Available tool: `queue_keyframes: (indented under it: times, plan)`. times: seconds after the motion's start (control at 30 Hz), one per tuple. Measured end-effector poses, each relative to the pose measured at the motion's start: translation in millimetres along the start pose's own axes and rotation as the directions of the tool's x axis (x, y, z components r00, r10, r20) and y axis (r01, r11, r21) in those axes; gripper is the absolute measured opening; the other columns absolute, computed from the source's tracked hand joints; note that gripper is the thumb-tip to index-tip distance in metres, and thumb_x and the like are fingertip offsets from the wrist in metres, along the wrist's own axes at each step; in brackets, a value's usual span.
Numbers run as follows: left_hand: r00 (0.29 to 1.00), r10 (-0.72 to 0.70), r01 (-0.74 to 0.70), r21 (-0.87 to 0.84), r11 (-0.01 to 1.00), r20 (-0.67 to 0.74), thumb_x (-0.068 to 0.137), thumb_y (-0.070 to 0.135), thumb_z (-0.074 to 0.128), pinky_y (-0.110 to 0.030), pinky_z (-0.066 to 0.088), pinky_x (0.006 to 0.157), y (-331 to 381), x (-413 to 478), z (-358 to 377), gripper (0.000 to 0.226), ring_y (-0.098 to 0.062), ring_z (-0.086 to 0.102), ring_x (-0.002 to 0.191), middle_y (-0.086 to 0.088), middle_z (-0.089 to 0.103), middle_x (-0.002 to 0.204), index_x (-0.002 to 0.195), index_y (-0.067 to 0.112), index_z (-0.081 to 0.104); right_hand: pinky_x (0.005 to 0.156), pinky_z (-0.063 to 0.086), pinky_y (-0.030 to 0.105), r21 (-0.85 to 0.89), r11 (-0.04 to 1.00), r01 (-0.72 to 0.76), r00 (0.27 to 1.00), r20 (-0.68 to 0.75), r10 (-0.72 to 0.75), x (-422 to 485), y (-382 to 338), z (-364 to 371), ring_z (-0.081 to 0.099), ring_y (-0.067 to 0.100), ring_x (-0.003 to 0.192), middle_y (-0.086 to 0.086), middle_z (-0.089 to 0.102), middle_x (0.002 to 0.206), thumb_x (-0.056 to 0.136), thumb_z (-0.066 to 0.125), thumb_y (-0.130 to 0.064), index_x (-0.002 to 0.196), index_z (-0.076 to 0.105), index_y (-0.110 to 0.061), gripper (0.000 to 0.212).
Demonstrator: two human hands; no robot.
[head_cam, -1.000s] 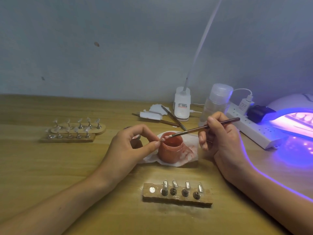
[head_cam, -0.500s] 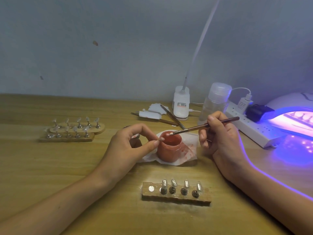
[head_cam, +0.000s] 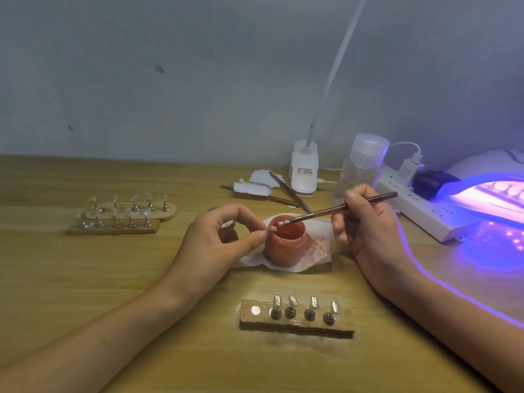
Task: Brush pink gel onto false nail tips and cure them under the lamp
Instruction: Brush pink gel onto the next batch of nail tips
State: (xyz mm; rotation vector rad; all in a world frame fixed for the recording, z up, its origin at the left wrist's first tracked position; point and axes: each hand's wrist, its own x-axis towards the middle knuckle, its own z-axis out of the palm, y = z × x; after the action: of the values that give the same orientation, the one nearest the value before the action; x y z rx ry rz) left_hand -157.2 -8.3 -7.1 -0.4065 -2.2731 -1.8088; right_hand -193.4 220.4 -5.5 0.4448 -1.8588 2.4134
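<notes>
An open jar of pink gel (head_cam: 285, 241) stands on a stained white tissue (head_cam: 317, 236) at the table's middle. My right hand (head_cam: 365, 225) grips a thin brown brush (head_cam: 340, 208), whose tip is at the jar's mouth. My left hand (head_cam: 215, 242) pinches a small false nail tip (head_cam: 272, 228) between thumb and forefinger, right beside the jar's rim. A wooden holder (head_cam: 297, 321) with several nail stands lies in front of me. The UV lamp (head_cam: 493, 188) glows purple at the right, with tips inside it.
Two more wooden holders (head_cam: 122, 217) with clear tips sit at the left. Behind the jar lie spare brushes (head_cam: 286, 191), white scraps, a desk-lamp base (head_cam: 304, 168) and a clear bottle (head_cam: 360, 165). A white power strip (head_cam: 422, 211) runs along the right.
The brush tip has drawn away from the nail tip and dipped to the jar's mouth. My left hand has stayed almost still with the nail tip.
</notes>
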Motion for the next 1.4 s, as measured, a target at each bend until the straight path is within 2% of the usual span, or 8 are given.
queue_keyframes:
  times: [0.3,0.53,0.77,0.9,1.03,1.2,1.33,1.4]
  plan:
    - [0.999,0.035,-0.034,-0.008,0.999,0.014,0.081,0.022,0.074,-0.056,0.049,0.084,-0.9,1.1,-0.3,0.008,-0.049,0.058,0.085,-0.002,0.072,0.089,0.083,0.016,0.071,0.045,0.044,0.017,-0.005,1.0,0.007,1.0,0.007,-0.007,-1.0,-0.5,1.1,0.051,0.011,0.046,0.003,0.06,0.059,0.094,0.056,-0.035,0.07,0.06,-0.032,0.024]
    - [0.999,0.043,-0.043,0.025,0.999,0.028,0.082,0.02,0.074,-0.021,0.042,0.059,-4.2,0.8,-1.8,0.005,-0.022,0.044,0.059,0.001,0.071,0.088,0.083,0.016,0.07,0.046,0.044,0.018,-0.02,1.0,0.013,1.0,0.014,-0.013,-1.7,-1.0,2.6,0.051,0.012,0.046,0.004,0.06,0.059,0.093,0.058,-0.036,0.071,0.058,-0.03,0.022]
    - [0.998,0.056,-0.058,0.059,0.997,0.027,0.083,0.018,0.074,-0.027,0.04,0.057,-4.2,-0.5,-1.5,0.004,-0.04,0.047,0.064,0.0,0.07,0.088,0.084,0.018,0.07,0.046,0.045,0.019,-0.041,0.999,0.021,1.0,0.024,-0.02,-1.4,-0.5,3.5,0.052,0.013,0.047,0.004,0.06,0.06,0.094,0.058,-0.035,0.072,0.058,-0.031,0.023]
    - [0.998,0.064,-0.065,0.049,0.997,0.022,0.078,0.029,0.073,-0.034,0.04,0.055,-2.3,-1.1,-1.0,0.012,-0.025,0.046,0.058,-0.004,0.069,0.086,0.084,0.018,0.07,0.045,0.043,0.017,-0.005,0.999,0.032,0.999,0.006,-0.032,-0.9,-0.5,1.5,0.051,0.013,0.046,0.003,0.06,0.058,0.096,0.056,-0.034,0.07,0.058,-0.032,0.026]
    - [0.997,0.066,-0.068,0.057,0.996,0.028,0.082,0.023,0.072,-0.04,0.043,0.055,-2.2,-0.4,-1.1,0.005,-0.028,0.048,0.057,-0.003,0.069,0.084,0.084,0.02,0.07,0.045,0.045,0.019,-0.036,0.999,0.022,0.999,0.031,-0.021,-1.8,-0.1,3.2,0.052,0.013,0.046,0.005,0.06,0.06,0.096,0.058,-0.034,0.073,0.057,-0.029,0.023]
    - [0.997,0.07,-0.072,0.069,0.995,0.026,0.085,0.015,0.072,-0.028,0.041,0.056,-3.1,0.8,-0.9,0.003,-0.038,0.05,0.062,0.002,0.07,0.085,0.085,0.017,0.069,0.046,0.043,0.019,-0.011,0.999,0.044,0.999,0.018,-0.043,-1.8,-0.7,1.7,0.05,0.013,0.046,0.005,0.059,0.059,0.095,0.057,-0.034,0.075,0.055,-0.025,0.022]
    - [0.997,0.073,-0.075,0.058,0.995,0.029,0.085,0.014,0.072,-0.022,0.038,0.051,-3.9,0.9,-0.3,0.003,-0.019,0.045,0.055,0.011,0.066,0.073,0.085,0.016,0.069,0.046,0.045,0.019,-0.035,0.999,0.036,0.999,0.027,-0.035,-1.7,-0.5,2.6,0.052,0.013,0.047,0.005,0.06,0.06,0.094,0.057,-0.034,0.073,0.058,-0.028,0.022]
    - [0.997,0.076,-0.078,0.055,0.995,0.028,0.084,0.014,0.072,-0.022,0.038,0.051,-3.9,0.7,-0.4,0.003,-0.021,0.044,0.054,0.009,0.067,0.075,0.085,0.015,0.069,0.045,0.045,0.018,-0.014,1.0,0.02,1.0,0.003,-0.02,-0.9,0.1,0.3,0.052,0.012,0.047,0.005,0.06,0.06,0.094,0.056,-0.033,0.071,0.059,-0.03,0.023]
